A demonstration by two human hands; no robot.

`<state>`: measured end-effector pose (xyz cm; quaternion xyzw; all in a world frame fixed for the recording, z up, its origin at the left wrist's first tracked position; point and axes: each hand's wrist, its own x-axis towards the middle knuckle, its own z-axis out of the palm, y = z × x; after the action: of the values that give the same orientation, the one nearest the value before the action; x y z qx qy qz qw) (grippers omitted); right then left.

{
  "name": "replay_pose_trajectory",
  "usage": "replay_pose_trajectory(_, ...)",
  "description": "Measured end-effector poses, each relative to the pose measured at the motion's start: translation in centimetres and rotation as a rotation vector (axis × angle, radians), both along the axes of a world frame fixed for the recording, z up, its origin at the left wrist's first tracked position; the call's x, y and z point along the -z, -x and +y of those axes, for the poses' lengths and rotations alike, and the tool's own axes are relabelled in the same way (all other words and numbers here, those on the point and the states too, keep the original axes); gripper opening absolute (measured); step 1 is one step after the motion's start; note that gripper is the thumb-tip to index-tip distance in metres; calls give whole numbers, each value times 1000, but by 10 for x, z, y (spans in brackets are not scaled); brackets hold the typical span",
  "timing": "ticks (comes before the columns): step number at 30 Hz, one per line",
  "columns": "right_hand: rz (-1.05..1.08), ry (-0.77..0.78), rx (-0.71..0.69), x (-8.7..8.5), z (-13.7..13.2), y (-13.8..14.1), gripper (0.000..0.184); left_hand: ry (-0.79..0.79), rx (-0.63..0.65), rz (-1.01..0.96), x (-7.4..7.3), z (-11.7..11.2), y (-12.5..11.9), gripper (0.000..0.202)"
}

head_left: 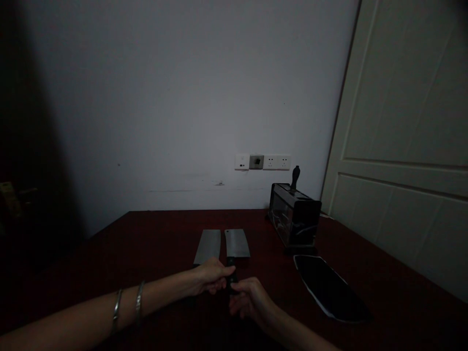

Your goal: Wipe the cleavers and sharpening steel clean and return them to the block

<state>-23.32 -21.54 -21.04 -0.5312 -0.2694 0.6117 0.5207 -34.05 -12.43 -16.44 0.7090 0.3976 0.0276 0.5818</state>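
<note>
Two cleavers lie side by side in front of me, their blades pointing toward the wall. The right cleaver (237, 243) has a dark handle and a small hole near the blade's far corner. My left hand (212, 274) pinches that handle near the blade, and my right hand (252, 298) grips it lower down, closer to me. Behind my left hand lies the left cleaver (209, 245), its handle mostly hidden by the hand and the dim light. Two bracelets (139, 300) circle my left wrist and forearm.
A dark knife block (294, 214) stands at the back right with one black-handled knife (295, 177) in it. Nearer, a dark, pale-edged flat piece (329, 287) lies on the reddish table (157, 234). Sockets (270, 162) line the wall; a pale door (402, 146) is at right.
</note>
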Motion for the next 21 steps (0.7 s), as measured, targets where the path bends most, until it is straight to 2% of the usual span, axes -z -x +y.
replay_pose_trajectory(7,-24,31,-42,0,5,0,28,1,-21,11,1,4,-2,63)
replay_pose_trajectory(10,-34,53,-113,-1,5,-4,32,-11,-21,30,5,6,-2,64)
replay_pose_trajectory(12,-57,56,-210,-2,6,-10,31,-12,-5,50,7,8,-1,65)
replay_pose_trajectory(17,-324,27,-530,-12,10,-24,32,-100,69,118,10,13,0,69)
replay_pose_trajectory(21,-598,-13,-609,-21,12,-27,31,-221,186,177,8,18,0,71)
